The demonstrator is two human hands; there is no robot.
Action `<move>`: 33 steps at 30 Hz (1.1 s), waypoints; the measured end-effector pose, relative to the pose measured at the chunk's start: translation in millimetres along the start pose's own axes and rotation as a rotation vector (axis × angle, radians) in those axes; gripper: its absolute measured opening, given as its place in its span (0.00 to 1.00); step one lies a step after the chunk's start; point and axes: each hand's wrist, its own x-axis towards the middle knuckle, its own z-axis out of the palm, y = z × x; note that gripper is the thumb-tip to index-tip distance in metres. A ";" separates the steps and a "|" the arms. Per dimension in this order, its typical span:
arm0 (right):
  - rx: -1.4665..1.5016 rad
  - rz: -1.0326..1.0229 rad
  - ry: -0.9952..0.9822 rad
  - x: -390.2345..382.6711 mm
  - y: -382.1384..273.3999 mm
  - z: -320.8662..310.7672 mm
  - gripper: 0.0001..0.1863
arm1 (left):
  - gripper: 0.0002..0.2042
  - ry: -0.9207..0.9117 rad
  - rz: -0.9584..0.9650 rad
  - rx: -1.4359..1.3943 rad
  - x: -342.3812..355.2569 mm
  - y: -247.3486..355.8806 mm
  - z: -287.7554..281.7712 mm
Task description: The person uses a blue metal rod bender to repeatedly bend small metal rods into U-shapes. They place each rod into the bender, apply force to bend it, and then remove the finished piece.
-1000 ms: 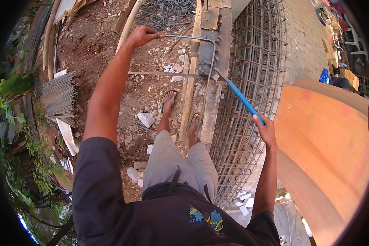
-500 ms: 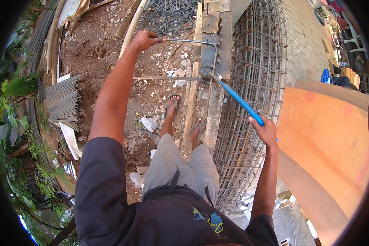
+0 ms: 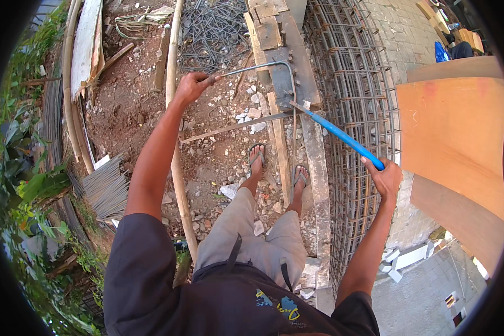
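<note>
My left hand is closed on the end of a bent steel rod, which turns down in a rounded bend and runs toward my right foot. The bend lies on a dark metal plate with pegs, fixed on a wooden beam. My right hand grips the lower end of a long blue-handled bar, whose bare metal head sits against the rod at the plate's lower edge.
A long rebar cage lies right of the beam, beside orange boards. Left are rubble-strewn soil, poles, a bundle of cut rods and plants. Tangled steel pieces lie ahead. My sandalled feet stand beside the beam.
The view has shifted and rotated. My left hand now sits lower in the picture, and my right hand with the blue bar is further right. Both still hold the same things.
</note>
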 end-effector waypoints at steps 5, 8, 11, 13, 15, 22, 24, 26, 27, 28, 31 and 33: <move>0.219 0.348 0.150 -161.5 -83.4 140.2 0.35 | 0.31 -0.001 -0.034 -0.098 -7.0 -15.7 8.8; 0.237 0.395 0.070 -175.1 -94.6 134.7 0.35 | 0.29 -0.071 -0.052 -0.051 -9.1 -3.3 6.8; 0.341 0.286 -0.108 -151.7 -69.4 105.9 0.34 | 0.33 0.007 0.004 -0.017 -13.9 7.9 8.2; 0.512 0.259 -0.363 -141.5 -54.8 91.8 0.33 | 0.34 0.065 0.033 -0.070 -22.2 10.4 11.3; 0.720 0.283 -0.707 -123.3 -32.5 85.0 0.33 | 0.40 0.055 0.023 -0.127 -29.7 21.4 15.5; 1.246 0.305 -1.215 -111.1 -17.4 98.5 0.27 | 0.85 0.032 0.372 0.233 -68.3 131.3 66.8; 1.282 0.342 -1.208 -118.5 -23.5 102.3 0.27 | 0.87 0.043 0.385 0.282 -68.3 136.0 69.3; 1.280 0.344 -1.170 -127.9 -30.0 106.6 0.28 | 0.87 0.092 0.400 0.330 -71.1 127.0 82.3; 1.273 0.337 -1.150 -130.9 -32.4 109.1 0.28 | 0.85 0.130 0.386 0.309 -72.6 125.5 86.7; 1.270 0.327 -1.123 -133.4 -34.2 112.9 0.29 | 0.83 0.138 0.389 0.298 -71.4 125.9 88.9; 1.334 0.382 -1.094 -156.2 -46.4 123.3 0.28 | 0.74 0.190 0.401 0.296 -69.3 134.3 88.9; 1.411 0.411 -1.062 -173.7 -71.2 139.5 0.28 | 0.72 0.198 0.394 0.289 -68.3 131.4 91.3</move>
